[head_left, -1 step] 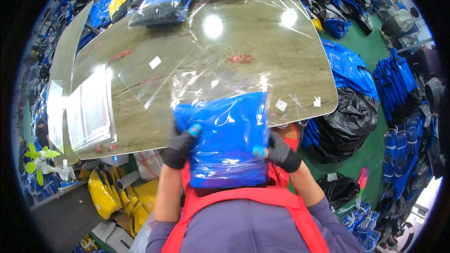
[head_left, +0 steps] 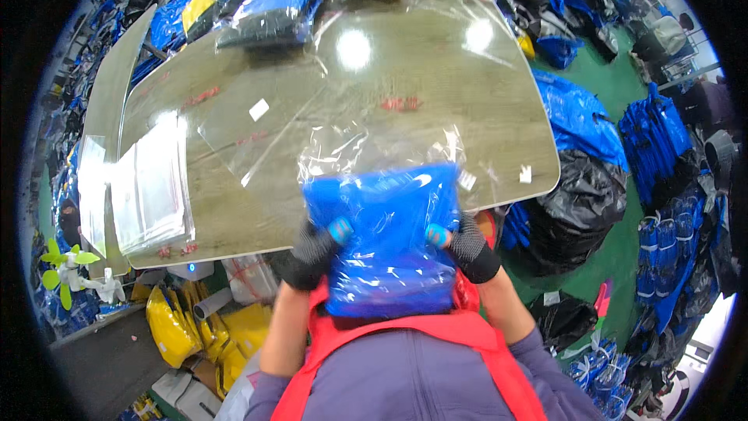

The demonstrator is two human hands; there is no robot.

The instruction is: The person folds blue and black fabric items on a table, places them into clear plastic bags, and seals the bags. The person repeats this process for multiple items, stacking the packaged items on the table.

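Note:
Between my hands is a folded blue item in a clear plastic bag [head_left: 389, 245], held close to my body at the table's near edge. The bag's loose clear end points away from me over the tabletop. My left hand [head_left: 318, 248], in a dark glove with a blue thumb tip, grips the bag's left side, thumb on top. My right hand [head_left: 465, 245], gloved alike, grips the right side the same way. The fingers under the bag are hidden.
A wood-look table [head_left: 312, 140] bears clear plastic bags [head_left: 152, 187] at the left and small white labels. Packed blue and black bundles [head_left: 273, 8] lie at its far edge. Yellow pieces [head_left: 175, 327] sit below left; a black sack [head_left: 580, 199] stands at the right.
The bagged blue item has shifted slightly to the right and toward me, with both hands still on it. My right thumb now lies further onto its edge.

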